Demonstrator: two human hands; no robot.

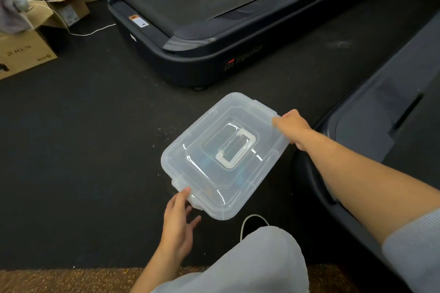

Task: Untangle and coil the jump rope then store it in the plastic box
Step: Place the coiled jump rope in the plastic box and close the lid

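The translucent plastic box point(214, 188) sits on the dark floor in front of me with its lid on and a white handle point(234, 148) lying flat on top. Faint bluish shapes show through the lid; I cannot tell what they are. My left hand point(178, 226) is at the near latch, with its thumb touching the latch and its fingers straight below the box's edge. My right hand point(294, 128) grips the box's far right edge beside the other latch. A thin white cord loop point(247, 220) curves out from behind my knee; whether it is the jump rope is unclear.
A black treadmill point(214, 21) lies just beyond the box, and a second one point(381, 131) runs along the right under my forearm. Cardboard boxes point(26, 52) and a white cable point(90, 32) are at the far left. My grey-trousered knee point(257, 266) is at the bottom.
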